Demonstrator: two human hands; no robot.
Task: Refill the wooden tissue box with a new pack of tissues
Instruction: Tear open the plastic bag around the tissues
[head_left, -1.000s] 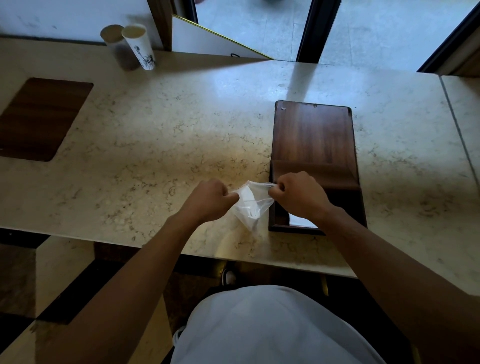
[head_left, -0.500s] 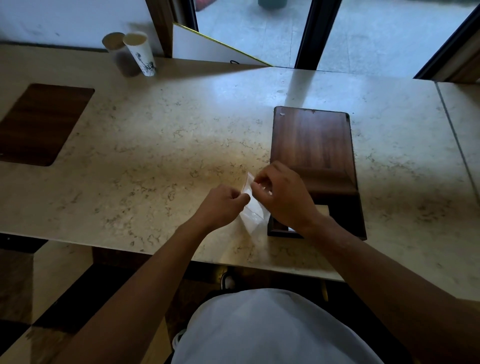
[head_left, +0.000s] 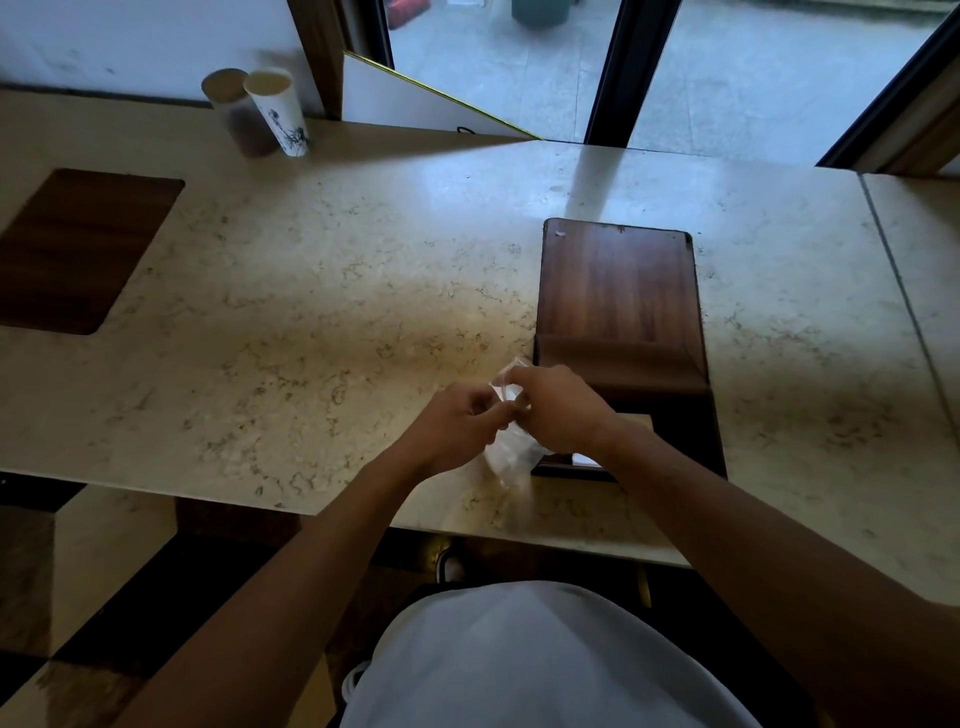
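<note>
A dark wooden tissue box (head_left: 618, 291) lies on the marble counter (head_left: 322, 312), its near end open with a bit of white tissue (head_left: 584, 459) showing inside. Just left of that open end, my left hand (head_left: 457, 426) and my right hand (head_left: 556, 410) meet, both pinching a crumpled clear plastic wrapper (head_left: 506, 457). The wrapper hangs down between the hands and touches the counter. My right forearm hides part of the box's open end.
Two paper cups (head_left: 275, 111) stand at the counter's far left beside a white board. A dark wooden inlay (head_left: 78, 249) sits in the counter on the left. Glass doors are behind. The counter's near edge runs just below my hands.
My hands have come together, folding the clear wrapper smaller; a second ago they held it stretched apart. The view has tilted slightly; the box has not moved.
</note>
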